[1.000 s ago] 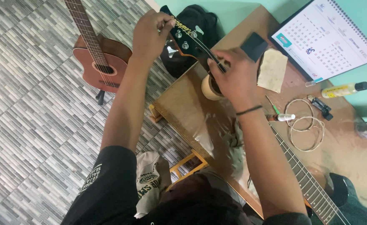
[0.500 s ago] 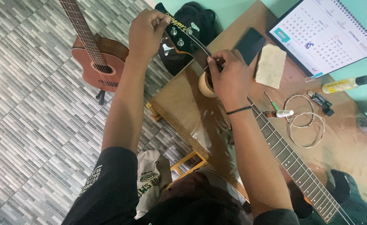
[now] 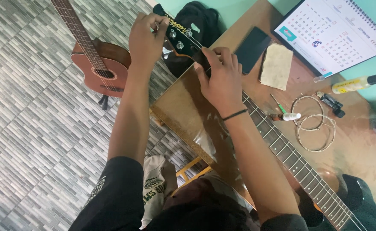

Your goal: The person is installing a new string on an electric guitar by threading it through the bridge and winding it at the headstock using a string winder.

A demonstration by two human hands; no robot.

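An electric guitar lies across the brown table (image 3: 188,111), its neck (image 3: 290,154) running from lower right up to the black headstock (image 3: 179,36) that juts past the table's corner. My left hand (image 3: 145,38) pinches a tuning peg on the headstock's left side. My right hand (image 3: 220,79) rests on the neck just below the headstock, fingers pressed on the strings near the nut. The dark guitar body (image 3: 367,205) shows at the lower right edge.
An acoustic guitar (image 3: 98,64) stands on the tiled floor at left. A black bag (image 3: 198,21) sits behind the headstock. The table holds a black phone (image 3: 252,49), a cloth (image 3: 277,66), coiled strings (image 3: 316,124), a yellow bottle (image 3: 354,83), a small white-capped bottle (image 3: 286,116) and a desk calendar (image 3: 333,32).
My right hand has slid up the neck toward the headstock, covering the roll of tape seen earlier. My left hand stays at the tuning pegs.
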